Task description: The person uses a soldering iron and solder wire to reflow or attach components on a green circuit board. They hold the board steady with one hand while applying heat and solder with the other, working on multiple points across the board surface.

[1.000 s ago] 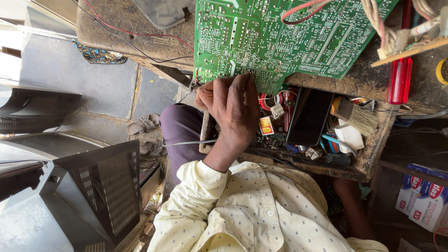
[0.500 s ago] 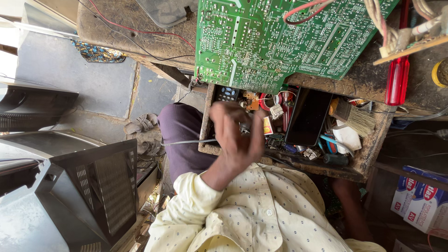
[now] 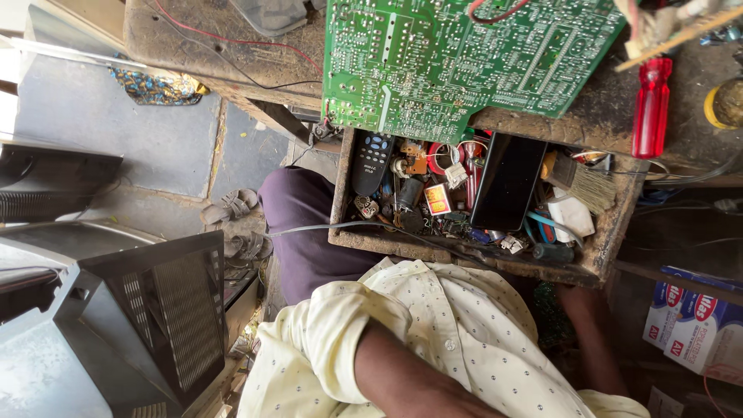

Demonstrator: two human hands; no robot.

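Observation:
Neither hand shows. My left forearm (image 3: pixel 402 379) comes out of a pale dotted sleeve (image 3: pixel 348 325) and runs off the bottom edge. My right forearm (image 3: pixel 592 340) reaches up under an open wooden drawer (image 3: pixel 464 255), and its hand is hidden there. The drawer holds a dark remote control (image 3: pixel 371 159), a black phone-like slab (image 3: pixel 507 182), a brush (image 3: pixel 584 182), a white cloth (image 3: pixel 569 217) and several small parts and wires. A green circuit board (image 3: pixel 464 58) lies on the bench above the drawer, overhanging it.
A red-handled screwdriver (image 3: pixel 652 108) and a yellow roll (image 3: pixel 724 104) lie on the wooden bench (image 3: pixel 217 54). A grey cable (image 3: pixel 309 229) crosses the drawer front. A television casing (image 3: pixel 155 310) stands at left, sandals (image 3: pixel 228 205) on the floor, boxes (image 3: pixel 700 321) at right.
My left hand was in the drawer among the parts. It has pulled back toward me and out of view, leaving the drawer contents uncovered.

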